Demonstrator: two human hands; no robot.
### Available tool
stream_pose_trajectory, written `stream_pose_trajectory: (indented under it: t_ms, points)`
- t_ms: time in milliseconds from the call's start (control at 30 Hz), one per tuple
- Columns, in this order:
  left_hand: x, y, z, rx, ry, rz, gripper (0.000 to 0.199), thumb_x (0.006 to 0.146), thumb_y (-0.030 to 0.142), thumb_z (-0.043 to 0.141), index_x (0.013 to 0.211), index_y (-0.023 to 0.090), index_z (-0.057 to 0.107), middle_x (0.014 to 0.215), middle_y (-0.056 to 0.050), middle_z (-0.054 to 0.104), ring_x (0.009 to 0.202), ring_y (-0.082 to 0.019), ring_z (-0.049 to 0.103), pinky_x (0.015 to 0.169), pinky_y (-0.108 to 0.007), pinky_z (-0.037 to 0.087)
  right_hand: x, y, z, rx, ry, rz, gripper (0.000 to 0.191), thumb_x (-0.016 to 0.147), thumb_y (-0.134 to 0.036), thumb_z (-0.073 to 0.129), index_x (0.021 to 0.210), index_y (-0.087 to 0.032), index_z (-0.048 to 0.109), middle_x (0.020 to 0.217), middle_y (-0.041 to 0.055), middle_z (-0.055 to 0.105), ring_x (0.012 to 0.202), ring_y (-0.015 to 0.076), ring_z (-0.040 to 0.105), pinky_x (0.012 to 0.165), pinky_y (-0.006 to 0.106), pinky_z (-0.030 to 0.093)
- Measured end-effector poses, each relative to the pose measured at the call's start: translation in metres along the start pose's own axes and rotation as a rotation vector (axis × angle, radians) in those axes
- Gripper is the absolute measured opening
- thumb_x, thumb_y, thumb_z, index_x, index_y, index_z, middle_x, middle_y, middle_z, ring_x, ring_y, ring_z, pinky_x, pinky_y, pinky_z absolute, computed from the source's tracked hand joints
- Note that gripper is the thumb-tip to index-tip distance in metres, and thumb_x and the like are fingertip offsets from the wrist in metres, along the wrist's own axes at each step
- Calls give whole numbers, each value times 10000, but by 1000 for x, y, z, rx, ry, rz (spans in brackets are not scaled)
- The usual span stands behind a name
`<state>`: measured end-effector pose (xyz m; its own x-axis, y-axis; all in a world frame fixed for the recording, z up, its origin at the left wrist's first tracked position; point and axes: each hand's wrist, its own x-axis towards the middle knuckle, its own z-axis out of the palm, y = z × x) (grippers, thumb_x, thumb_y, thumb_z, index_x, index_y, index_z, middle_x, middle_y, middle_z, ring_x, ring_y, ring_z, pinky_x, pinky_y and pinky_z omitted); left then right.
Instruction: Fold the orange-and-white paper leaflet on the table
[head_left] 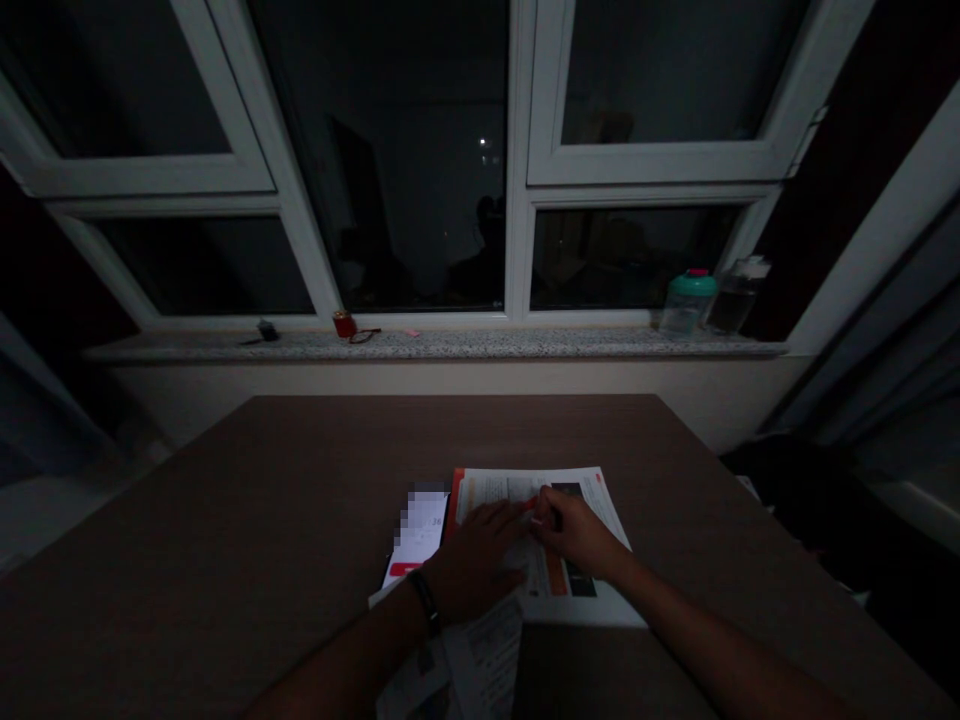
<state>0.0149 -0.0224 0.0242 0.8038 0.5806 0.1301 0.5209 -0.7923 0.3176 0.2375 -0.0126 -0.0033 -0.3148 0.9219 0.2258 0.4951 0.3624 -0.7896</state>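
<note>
A printed book or magazine point(611, 608) with orange-edged pages lies on the brown table. My left hand point(480, 560), a dark band point(425, 603) at its wrist, rests flat across the left side of the page with its fingers stretched out. Over the middle of the same page, my right hand point(568, 527) is closed in a pinch. A small red bit shows at its fingertips, too dim to name. Left of the book is a phone point(420, 530) with a lit white screen, partly blurred out. A printed sheet point(487, 665) extends below my left hand toward me.
Beyond the table point(315, 470), a speckled stone sill point(465, 345) runs under dark windows. On it stand a teal-lidded bottle point(688, 300), another clear bottle point(739, 295), a small red object point(344, 324) and a small dark object point(267, 330). Curtains hang at both sides.
</note>
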Motion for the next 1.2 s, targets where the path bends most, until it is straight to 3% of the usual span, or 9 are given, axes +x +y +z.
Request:
stream_pose_trajectory:
  t_ms: [367, 567, 867, 1000, 1200]
  points:
    - [10, -12, 9, 75, 10, -88, 635, 903, 331, 637, 1453, 299, 322, 1533, -86, 324, 1422, -309, 241, 1132, -547, 244, 9, 6, -12, 100, 60, 5, 166, 790, -252, 670, 743, -202, 518, 646, -41, 554, 595, 127, 500, 561, 222, 368]
    - [13, -7, 6, 125, 3, -108, 650, 848, 325, 699, 1413, 282, 380, 1496, -99, 371, 1375, -325, 318, 1103, -527, 299, 8, 7, -10, 78, 18, -5, 150, 806, -239, 649, 750, -206, 515, 652, -40, 559, 598, 128, 508, 556, 218, 366]
    - [28, 0, -8, 222, 1, -104, 555, 863, 405, 667, 1355, 287, 437, 1342, -81, 506, 1175, -327, 465, 971, -527, 395, 13, 6, -15, -8, 94, 2, 134, 800, -215, 636, 751, -207, 511, 649, -37, 565, 599, 133, 518, 549, 218, 354]
    - [30, -7, -2, 196, 54, -86, 532, 888, 385, 633, 1362, 267, 421, 1405, -74, 467, 1243, -317, 421, 1021, -523, 349, 19, 12, -17, 20, 103, 7, 121, 794, -204, 624, 749, -205, 512, 650, -36, 562, 601, 133, 520, 553, 216, 366]
    - [31, -17, 7, 137, 33, -16, 572, 888, 380, 623, 1390, 236, 391, 1461, -81, 425, 1301, -306, 395, 1063, -491, 324, 26, 21, -17, 23, 63, 1, 103, 806, -229, 619, 774, -203, 525, 633, -45, 537, 577, 126, 494, 543, 215, 365]
